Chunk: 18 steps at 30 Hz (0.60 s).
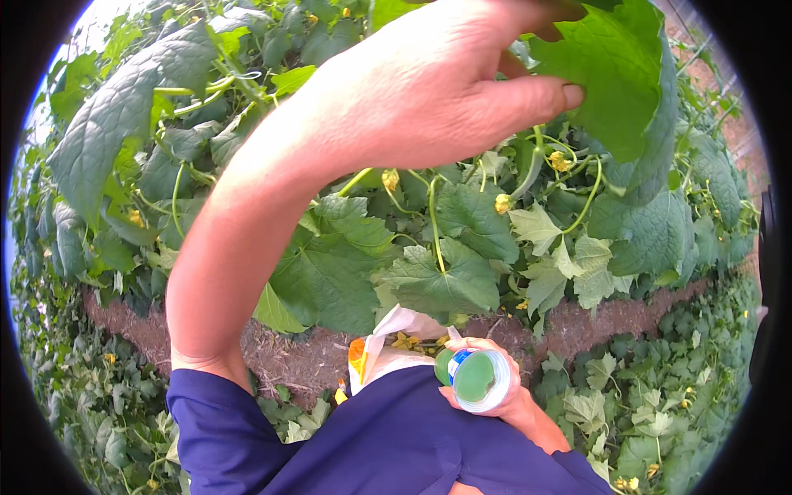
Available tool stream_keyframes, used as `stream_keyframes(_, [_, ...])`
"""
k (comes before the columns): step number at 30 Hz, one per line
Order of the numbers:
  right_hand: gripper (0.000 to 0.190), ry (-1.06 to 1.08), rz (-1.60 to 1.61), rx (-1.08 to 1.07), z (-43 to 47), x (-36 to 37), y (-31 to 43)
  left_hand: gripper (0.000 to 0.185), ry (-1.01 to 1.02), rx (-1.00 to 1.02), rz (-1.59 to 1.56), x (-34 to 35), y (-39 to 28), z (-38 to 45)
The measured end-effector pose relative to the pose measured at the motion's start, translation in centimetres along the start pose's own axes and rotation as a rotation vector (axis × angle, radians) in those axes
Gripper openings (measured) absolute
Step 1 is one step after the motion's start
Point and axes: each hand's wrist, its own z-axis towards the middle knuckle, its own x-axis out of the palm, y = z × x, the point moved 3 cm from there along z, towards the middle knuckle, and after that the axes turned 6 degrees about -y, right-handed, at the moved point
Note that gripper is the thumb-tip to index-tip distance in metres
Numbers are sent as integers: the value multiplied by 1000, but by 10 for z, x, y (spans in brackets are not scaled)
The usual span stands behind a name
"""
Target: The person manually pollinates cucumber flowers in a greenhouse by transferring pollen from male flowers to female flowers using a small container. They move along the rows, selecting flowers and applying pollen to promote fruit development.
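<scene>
My left hand (470, 80) reaches across the top of the view among gourd vine leaves. Its thumb tip lies against or just in front of a large green leaf (606, 80); the other fingers are partly cut off by the upper edge, so any grip is unclear. Below the hand hangs a slender young green fruit (531, 170) with a yellow blossom (503, 203) at its tip. Close to my body, my right hand (510, 380) holds a clear plastic container (476, 378) with green contents and a blue label. A white plastic bag (402, 325) with yellow flowers (405, 341) inside hangs at my waist.
Dense vines with broad leaves (334, 266) fill the space ahead. Curling stems and another yellow blossom (390, 179) stand among them. A strip of bare brown soil (291, 359) runs across between the rows. More low foliage (619, 402) grows on both sides of me.
</scene>
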Motion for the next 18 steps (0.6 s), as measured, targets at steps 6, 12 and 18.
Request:
stream_keyframes(6, [71,-131,31,62,-5,-5,-12,44,-130,176,444,10,24,-49])
stream_keyframes(12, [83,-92,74,-9,-6,-47,-34,49,-196,-9,222,38,22,-58])
stream_keyframes(18, [77,-17,185,-63,-20,-115,-74,45,-544,-329,37,52,71,-98])
